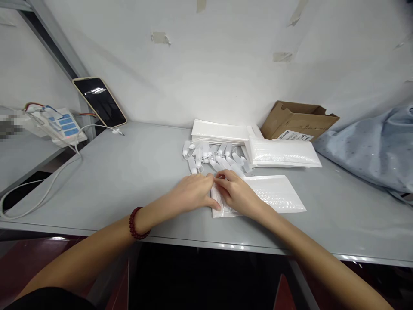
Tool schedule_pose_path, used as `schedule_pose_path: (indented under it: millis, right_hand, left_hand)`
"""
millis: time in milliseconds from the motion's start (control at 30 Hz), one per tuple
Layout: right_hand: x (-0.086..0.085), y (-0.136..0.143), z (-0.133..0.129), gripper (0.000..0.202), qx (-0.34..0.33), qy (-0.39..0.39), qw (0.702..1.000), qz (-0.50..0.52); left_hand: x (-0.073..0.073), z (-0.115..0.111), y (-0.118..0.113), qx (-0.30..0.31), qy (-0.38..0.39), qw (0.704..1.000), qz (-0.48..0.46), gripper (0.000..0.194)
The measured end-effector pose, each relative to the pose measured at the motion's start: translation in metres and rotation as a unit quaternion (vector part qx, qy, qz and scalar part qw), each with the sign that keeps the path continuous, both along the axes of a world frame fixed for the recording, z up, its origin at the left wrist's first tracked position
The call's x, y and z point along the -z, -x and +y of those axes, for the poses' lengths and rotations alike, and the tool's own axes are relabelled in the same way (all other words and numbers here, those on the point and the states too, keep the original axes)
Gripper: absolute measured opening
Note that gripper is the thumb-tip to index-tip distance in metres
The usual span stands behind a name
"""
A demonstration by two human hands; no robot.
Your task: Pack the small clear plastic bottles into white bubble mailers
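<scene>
A white bubble mailer (pixel 277 193) lies flat on the grey table, its left end under both hands. My left hand (pixel 195 193), with a dark red bead bracelet at the wrist, is closed on the mailer's left edge, thumb lying along it. My right hand (pixel 237 191) is pinched at the same end, its fingertips close to my left fingers. What is between the right fingertips is hidden. Just behind the hands lie several small white tags with loops (pixel 222 161).
Stacked white mailers (pixel 222 131) and another pile (pixel 284 153) stand along the wall. Behind them is an open cardboard box (pixel 297 120). Blue-grey cloth (pixel 374 148) lies at the right. A phone (pixel 101 101), power strip (pixel 66 125) and white cable (pixel 58 174) are at the left.
</scene>
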State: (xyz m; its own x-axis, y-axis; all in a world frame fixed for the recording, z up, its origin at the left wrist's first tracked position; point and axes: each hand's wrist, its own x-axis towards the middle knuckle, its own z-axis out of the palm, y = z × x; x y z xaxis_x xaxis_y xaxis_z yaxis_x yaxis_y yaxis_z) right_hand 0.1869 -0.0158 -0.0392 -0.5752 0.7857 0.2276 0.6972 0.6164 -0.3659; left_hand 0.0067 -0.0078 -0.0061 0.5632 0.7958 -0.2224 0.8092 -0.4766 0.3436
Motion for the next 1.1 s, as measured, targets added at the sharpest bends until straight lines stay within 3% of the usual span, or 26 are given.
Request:
schedule_pose_path:
  millis: [100, 200, 333, 500, 667, 867, 1000, 1100]
  right_hand:
    - [0.000, 0.001, 0.000, 0.028, -0.002, -0.012, 1.000, -0.010]
    - [0.000, 0.002, -0.001, 0.028, -0.002, -0.027, 0.999, -0.031]
    - [-0.005, 0.002, -0.002, 0.026, -0.001, -0.038, 0.998, -0.055]
    - [-0.014, 0.001, -0.004, 0.021, 0.029, -0.040, 0.995, -0.086]
    - [-0.021, -0.001, -0.002, 0.020, 0.063, 0.007, 0.991, -0.120]
    - [-0.028, -0.008, 0.002, 0.026, 0.060, 0.090, 0.991, -0.072]
    - [-0.027, -0.011, 0.001, 0.008, 0.060, 0.085, 0.989, -0.104]
    - [-0.027, -0.011, 0.001, 0.013, 0.050, 0.085, 0.987, -0.127]
  left_hand:
    - [-0.003, -0.004, -0.005, 0.002, 0.019, 1.000, 0.023, 0.075]
    - [-0.005, -0.003, -0.007, -0.003, 0.039, 0.999, 0.025, 0.077]
    - [-0.007, 0.011, 0.006, 0.036, 0.055, 0.997, -0.033, 0.069]
    - [-0.013, 0.026, 0.025, 0.127, 0.146, 0.978, -0.077, 0.050]
    - [-0.011, 0.007, 0.009, 0.179, -0.045, 0.982, -0.034, 0.026]
    - [-0.002, -0.009, -0.003, 0.271, -0.252, 0.929, -0.021, 0.018]
    - [0.006, -0.005, -0.001, 0.292, -0.318, 0.902, -0.031, 0.004]
    - [0.012, -0.002, 0.000, 0.291, -0.349, 0.889, -0.051, 0.006]
